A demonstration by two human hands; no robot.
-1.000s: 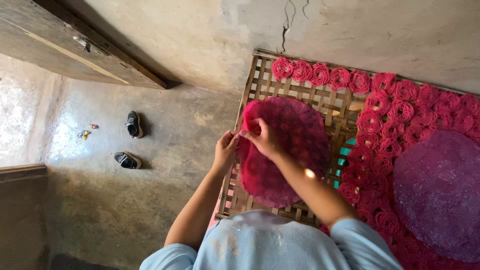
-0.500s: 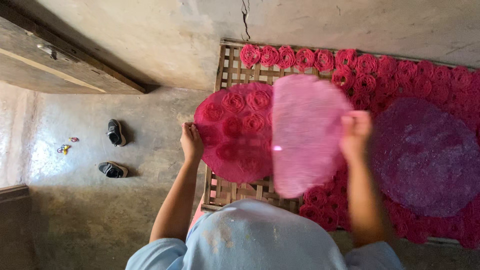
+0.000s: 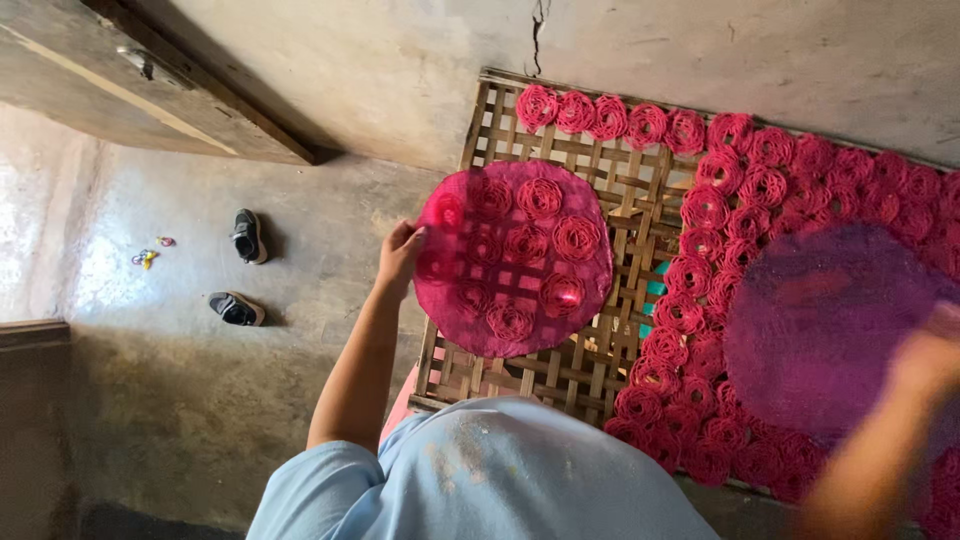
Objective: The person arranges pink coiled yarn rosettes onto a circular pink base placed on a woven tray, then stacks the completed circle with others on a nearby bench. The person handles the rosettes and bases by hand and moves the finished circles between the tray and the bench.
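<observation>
the person stands over a woven bamboo rack (image 3: 560,370) that lies on the concrete floor (image 3: 200,400) against the wall (image 3: 400,70). the left hand (image 3: 400,255) is out at the near-left part of the rack, fingers curled and pinched on the left rim of a round pink mesh tray (image 3: 513,258). the thumb side sits on top of the rim, and the rest of the fingers tuck under it where i cannot see them. the tray is held roughly flat over the bare slats of the rack, and red spiral coils (image 3: 540,198) lie on it in a loose ring, with the bamboo lattice showing through the mesh.

the right hand (image 3: 925,360) is far over to the right and badly blurred. it is at the right edge of a second round mesh tray (image 3: 825,330), a darker purple one with nothing on it, which hangs over the filled part of the rack. the hand looks closed on that edge, but the blur hides how the fingers sit, so i cannot tell the grip for certain.

rows of the same red coils (image 3: 700,210) lie on the rack along its top edge and across its right half, touching one another. two dark shoes (image 3: 240,270) sit well apart from the rack on the floor to the left, with small bright scraps (image 3: 148,255) near them.
</observation>
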